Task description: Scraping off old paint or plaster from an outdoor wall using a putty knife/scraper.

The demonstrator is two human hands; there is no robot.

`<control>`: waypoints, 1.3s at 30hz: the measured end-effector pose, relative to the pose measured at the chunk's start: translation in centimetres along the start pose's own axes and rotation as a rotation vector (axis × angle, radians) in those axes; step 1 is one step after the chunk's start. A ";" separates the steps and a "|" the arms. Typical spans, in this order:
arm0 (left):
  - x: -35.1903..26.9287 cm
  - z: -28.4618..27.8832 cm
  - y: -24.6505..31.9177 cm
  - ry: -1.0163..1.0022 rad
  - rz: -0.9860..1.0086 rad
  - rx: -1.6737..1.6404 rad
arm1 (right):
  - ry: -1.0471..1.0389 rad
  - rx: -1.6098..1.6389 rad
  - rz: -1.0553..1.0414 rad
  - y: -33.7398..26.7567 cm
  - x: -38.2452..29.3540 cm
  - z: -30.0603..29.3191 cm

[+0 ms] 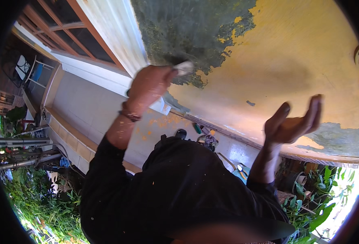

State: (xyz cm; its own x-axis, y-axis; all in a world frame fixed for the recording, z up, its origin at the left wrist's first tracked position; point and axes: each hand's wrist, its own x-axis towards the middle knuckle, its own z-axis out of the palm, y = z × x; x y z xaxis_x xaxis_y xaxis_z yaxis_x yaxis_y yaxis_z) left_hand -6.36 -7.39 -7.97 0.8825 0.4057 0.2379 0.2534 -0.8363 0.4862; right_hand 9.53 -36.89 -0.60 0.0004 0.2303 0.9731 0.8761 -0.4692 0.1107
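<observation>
My left hand, flecked with pale chips and with a bracelet at the wrist, grips a small flat scraper. Motion blurs the scraper, and its handle is hidden in my fist. It is over a dark grey patch of wall where the paint is gone; whether it touches cannot be told. Ragged edges of yellow paint border this patch. On the right, my right hand is raised before the yellow wall, fingers apart, holding nothing.
A white frame and a brown-framed window adjoin the patch. Paint flakes litter the grey floor. Near my feet lie a green object and an orange-handled hand tool. Plants grow beyond the tiled ledge.
</observation>
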 end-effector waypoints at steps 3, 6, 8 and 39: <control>0.5 4.0 3.0 0.008 0.114 0.004 | 0.209 -0.077 -0.189 2.1 5.0 2.0; -0.1 2.7 1.5 0.026 -0.009 -0.053 | 0.210 -0.233 -0.240 4.5 6.6 1.3; -0.7 0.8 -2.0 0.054 -0.122 0.002 | 0.192 -0.375 -0.214 5.7 6.2 0.7; -0.7 7.1 3.3 -0.047 0.000 -0.196 | 0.175 -0.285 -0.152 7.0 4.8 3.1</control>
State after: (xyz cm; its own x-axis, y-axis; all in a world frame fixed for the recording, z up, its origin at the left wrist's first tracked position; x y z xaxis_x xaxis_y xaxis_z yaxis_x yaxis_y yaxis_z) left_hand -3.33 -12.99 -12.48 0.9011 0.3841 0.2011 0.1752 -0.7469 0.6414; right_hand 17.12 -36.41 4.18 -0.2233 0.1780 0.9583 0.6905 -0.6651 0.2845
